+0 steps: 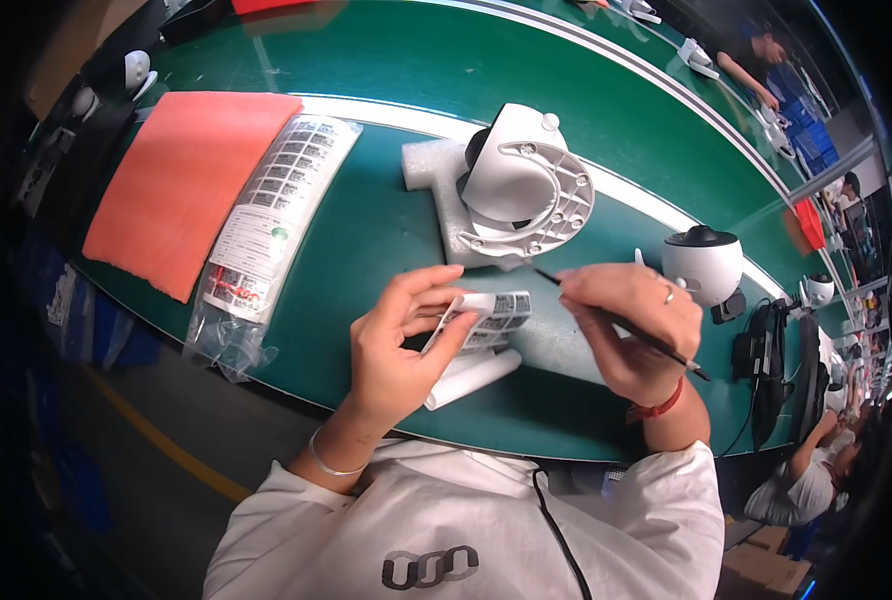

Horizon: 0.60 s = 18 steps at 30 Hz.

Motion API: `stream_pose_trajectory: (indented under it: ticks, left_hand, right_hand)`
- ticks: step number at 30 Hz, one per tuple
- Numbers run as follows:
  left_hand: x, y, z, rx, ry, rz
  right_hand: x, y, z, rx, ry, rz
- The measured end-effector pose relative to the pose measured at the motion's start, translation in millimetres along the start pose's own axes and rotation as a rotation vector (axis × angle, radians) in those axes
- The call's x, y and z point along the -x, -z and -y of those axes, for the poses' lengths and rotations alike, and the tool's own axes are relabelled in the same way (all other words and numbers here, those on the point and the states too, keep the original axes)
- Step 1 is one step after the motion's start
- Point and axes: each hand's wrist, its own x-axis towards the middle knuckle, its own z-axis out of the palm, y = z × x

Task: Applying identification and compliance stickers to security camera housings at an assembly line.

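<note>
**Left hand held printed labels while right hand gripped a slim black tool**

The left hand (398, 345) pinched a curled sheet of printed labels (502, 318) between thumb and fingers above the near part of the green tabletop (366, 215). A white paper roll (474, 379) lay just below it. The right hand (638, 325) was closed around the slim black tool (688, 366), whose pointed tip was near the sheet's upper right corner.

Beyond the hands, a white camera (511, 185) lay tilted on a pale foam block (434, 165), its ring-shaped base facing up. To the left, a clear plastic bag (228, 340) containing more printed labels lay beside an orange foam sheet (191, 190). On the right, a second white camera (704, 272) stood near a black adapter (759, 352).
</note>
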Motion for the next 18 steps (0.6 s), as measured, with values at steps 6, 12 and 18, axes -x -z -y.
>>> stream_pose_trajectory:
  ticks: [6, 12, 18]
  left_hand:
    - [23, 11, 10, 0.053, 0.213, 0.074]
    - [25, 12, 16, 0.088, 0.279, 0.052]
    - [26, 14, 19, 0.072, 0.269, 0.133]
  right_hand:
    - [19, -9, -15, 0.247, 0.181, 0.052]
    - [30, -30, -19, 0.351, 0.148, 0.065]
    - [30, -42, -22, 0.523, 0.13, 0.025]
